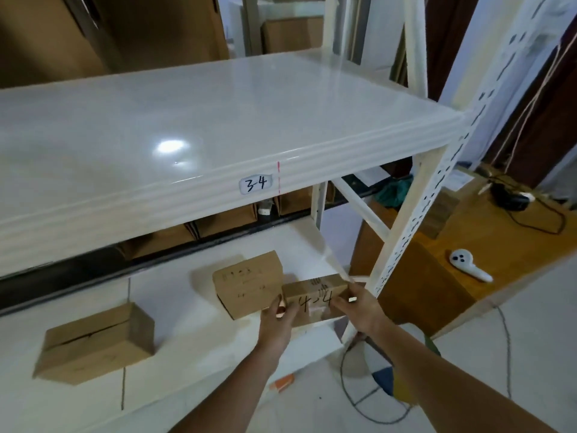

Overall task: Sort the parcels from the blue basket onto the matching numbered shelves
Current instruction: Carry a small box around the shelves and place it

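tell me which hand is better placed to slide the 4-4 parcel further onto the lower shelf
Right, probably. The right hand grips the 4-4 parcel at its outer end by the shelf post, so it can push inward. The left hand sits wedged beside the neighbouring box.

We see a pale tiled floor crossed by a thin dark cable. To our right, a wooden table holds a white controller. Tall brown cardboard sheets lean behind; a light glare spot shines nearby.
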The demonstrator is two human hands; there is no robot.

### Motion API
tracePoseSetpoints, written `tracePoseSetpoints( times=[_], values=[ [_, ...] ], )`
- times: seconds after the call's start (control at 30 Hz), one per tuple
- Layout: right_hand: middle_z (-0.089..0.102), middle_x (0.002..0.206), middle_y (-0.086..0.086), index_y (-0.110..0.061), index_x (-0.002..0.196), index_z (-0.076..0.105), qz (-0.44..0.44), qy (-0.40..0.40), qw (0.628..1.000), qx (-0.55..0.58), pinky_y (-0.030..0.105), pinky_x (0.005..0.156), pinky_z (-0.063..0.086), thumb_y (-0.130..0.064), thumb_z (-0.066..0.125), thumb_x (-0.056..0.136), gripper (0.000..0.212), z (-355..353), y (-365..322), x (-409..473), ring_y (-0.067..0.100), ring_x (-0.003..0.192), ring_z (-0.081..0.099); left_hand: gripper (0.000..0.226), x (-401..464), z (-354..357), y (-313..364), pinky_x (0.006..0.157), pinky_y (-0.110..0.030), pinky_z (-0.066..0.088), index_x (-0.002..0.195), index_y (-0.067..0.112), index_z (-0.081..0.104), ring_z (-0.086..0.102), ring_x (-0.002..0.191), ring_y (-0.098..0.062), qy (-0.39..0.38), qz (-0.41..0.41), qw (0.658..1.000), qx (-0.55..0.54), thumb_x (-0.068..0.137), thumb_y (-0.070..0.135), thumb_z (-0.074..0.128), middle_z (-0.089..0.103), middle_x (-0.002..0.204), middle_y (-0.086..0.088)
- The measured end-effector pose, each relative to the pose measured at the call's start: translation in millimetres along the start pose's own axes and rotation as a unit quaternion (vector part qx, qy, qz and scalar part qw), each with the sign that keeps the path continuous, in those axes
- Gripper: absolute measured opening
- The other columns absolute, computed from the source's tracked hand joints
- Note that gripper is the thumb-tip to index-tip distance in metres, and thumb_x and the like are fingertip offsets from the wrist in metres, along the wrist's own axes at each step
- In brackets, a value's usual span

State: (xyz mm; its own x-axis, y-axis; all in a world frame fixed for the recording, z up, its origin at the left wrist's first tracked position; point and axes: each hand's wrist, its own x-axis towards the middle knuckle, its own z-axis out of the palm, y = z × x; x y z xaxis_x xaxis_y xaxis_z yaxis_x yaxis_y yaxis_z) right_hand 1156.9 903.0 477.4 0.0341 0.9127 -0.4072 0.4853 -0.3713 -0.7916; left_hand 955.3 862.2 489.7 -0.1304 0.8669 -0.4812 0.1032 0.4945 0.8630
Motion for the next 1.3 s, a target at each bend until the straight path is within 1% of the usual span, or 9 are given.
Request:
tracePoseSetpoints(
  times=[0.07, 0.2, 0.33, 0.43, 0.53, 0.7, 0.83, 0.93, 1.3],
  values=[
    [0.074, 0.100, -0.012, -0.031, 0.104, 0.068, -0.005, -0.031, 1.000, 0.003, 0.028, 0.088, 0.056, -0.036, 0.066, 0.095, 0.011, -6, 14, 18, 0.009, 0.096, 0.071, 0.047, 11, 15, -8, 0.112, -0.045, 0.038, 0.144, 0.030, 0.048, 0.051, 0.128, -0.021, 0.027, -0.063, 0.997, -0.040, 0.101, 0.049, 0.054, 0.048, 0.145, 0.005],
    [0.073, 0.104, -0.009, -0.023, 0.111, 0.069, 0.020, -0.060, 0.998, 0.024, 0.031, 0.090, 0.054, -0.047, 0.062, 0.094, 0.030, -6, 39, 51, 0.010, 0.096, 0.069, 0.029, 35, 40, -29, 0.112, -0.048, 0.038, 0.123, 0.022, 0.059, 0.056, 0.121, -0.026, 0.070, -0.135, 0.981, -0.120, 0.105, 0.042, 0.048, 0.062, 0.133, -0.004],
    [0.073, 0.095, 0.003, -0.021, 0.086, 0.068, 0.051, -0.076, 0.994, 0.060, 0.037, 0.085, 0.055, -0.069, 0.063, 0.080, 0.048, -3, 50, 78, 0.019, 0.086, 0.067, 0.032, 47, 52, -42, 0.113, -0.050, 0.037, 0.125, 0.022, 0.059, 0.054, 0.122, -0.025, 0.070, -0.140, 0.981, -0.118, 0.106, 0.043, 0.045, 0.062, 0.130, -0.002],
    [0.070, 0.104, 0.009, -0.019, 0.095, 0.064, 0.077, -0.057, 0.994, 0.052, 0.042, 0.088, 0.055, -0.044, 0.057, 0.098, 0.026, 3, 63, 97, 0.021, 0.091, 0.064, 0.026, 54, 55, -45, 0.111, -0.046, 0.036, 0.119, 0.025, 0.059, 0.051, 0.119, -0.023, 0.067, -0.135, 0.983, -0.103, 0.108, 0.040, 0.041, 0.060, 0.127, -0.001],
    [0.072, 0.106, 0.007, -0.014, 0.106, 0.066, 0.088, -0.047, 0.995, 0.032, 0.049, 0.096, 0.054, -0.039, 0.057, 0.094, 0.029, 16, 85, 118, 0.026, 0.099, 0.067, 0.019, 56, 59, -46, 0.109, -0.043, 0.036, 0.104, 0.034, 0.058, 0.050, 0.118, -0.023, 0.066, -0.129, 0.985, -0.094, 0.109, 0.037, 0.040, 0.059, 0.123, 0.001],
    [0.066, 0.096, 0.008, -0.019, 0.093, 0.056, 0.101, -0.023, 0.994, 0.038, 0.043, 0.081, 0.055, -0.031, 0.058, 0.098, 0.013, 25, 82, 113, 0.028, 0.091, 0.064, 0.015, 68, 69, -53, 0.110, -0.042, 0.033, 0.113, 0.029, 0.057, 0.050, 0.117, -0.021, 0.057, -0.150, 0.976, -0.149, 0.109, 0.029, 0.043, 0.054, 0.117, 0.008],
    [0.063, 0.085, 0.007, -0.016, 0.093, 0.057, 0.114, -0.027, 0.992, 0.050, 0.038, 0.068, 0.047, -0.030, 0.059, 0.096, 0.014, 31, 88, 120, 0.025, 0.078, 0.059, 0.017, 80, 74, -50, 0.087, -0.032, 0.041, 0.106, 0.024, 0.053, 0.049, 0.085, -0.012, 0.058, -0.188, 0.957, -0.213, 0.111, 0.029, 0.037, 0.046, 0.088, 0.008],
    [0.058, 0.076, 0.005, -0.016, 0.090, 0.057, 0.114, -0.021, 0.991, 0.063, 0.036, 0.065, 0.042, -0.029, 0.061, 0.093, 0.014, 34, 92, 132, 0.021, 0.068, 0.051, 0.017, 85, 77, -52, 0.104, -0.042, 0.039, 0.121, 0.027, 0.053, 0.050, 0.111, -0.022, 0.059, -0.192, 0.957, -0.208, 0.109, 0.034, 0.043, 0.052, 0.103, 0.007],
    [0.068, 0.095, 0.005, -0.014, 0.106, 0.060, 0.073, -0.016, 0.997, 0.013, 0.046, 0.090, 0.057, -0.032, 0.054, 0.100, 0.020, 35, 69, 162, 0.028, 0.094, 0.066, 0.027, 106, 79, -43, 0.107, -0.049, 0.043, 0.124, 0.020, 0.051, 0.046, 0.135, -0.030, 0.083, -0.175, 0.935, -0.297, 0.103, 0.036, 0.057, 0.049, 0.135, -0.004]
  ],
)
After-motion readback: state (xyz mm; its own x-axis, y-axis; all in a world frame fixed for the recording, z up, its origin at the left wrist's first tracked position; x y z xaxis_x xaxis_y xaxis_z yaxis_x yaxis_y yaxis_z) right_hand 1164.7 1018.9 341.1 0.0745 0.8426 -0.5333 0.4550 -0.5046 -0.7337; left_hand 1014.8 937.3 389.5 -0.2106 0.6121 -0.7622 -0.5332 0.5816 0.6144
